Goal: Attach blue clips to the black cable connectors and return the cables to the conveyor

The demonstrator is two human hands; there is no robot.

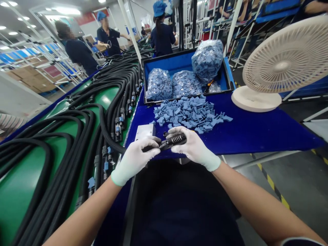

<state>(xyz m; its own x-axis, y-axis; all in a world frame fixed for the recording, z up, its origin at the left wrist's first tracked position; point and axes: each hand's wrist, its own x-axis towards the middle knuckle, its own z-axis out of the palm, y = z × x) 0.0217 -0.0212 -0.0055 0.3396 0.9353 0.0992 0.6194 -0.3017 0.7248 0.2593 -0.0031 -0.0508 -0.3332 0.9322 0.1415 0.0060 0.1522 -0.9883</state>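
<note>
Both my hands wear white gloves and meet over the near edge of the blue table. My left hand [139,153] is closed around the end of a black corrugated hose [112,142], which comes in from the left. My right hand [193,147] grips a black part with a coil spring [177,139], lined up with the hose end; whether the two are joined is hidden by my fingers. Just beyond my left hand sits a silver metal block [145,131]. Past my right hand lies a loose pile of small blue plastic clips [188,112].
A black-rimmed blue crate [187,58] with bags of blue clips [159,83] stands behind the pile. On the right is a beige fan [282,66]. Many black hoses [58,160] cover the green bench [15,191] at left. Several people work farther back.
</note>
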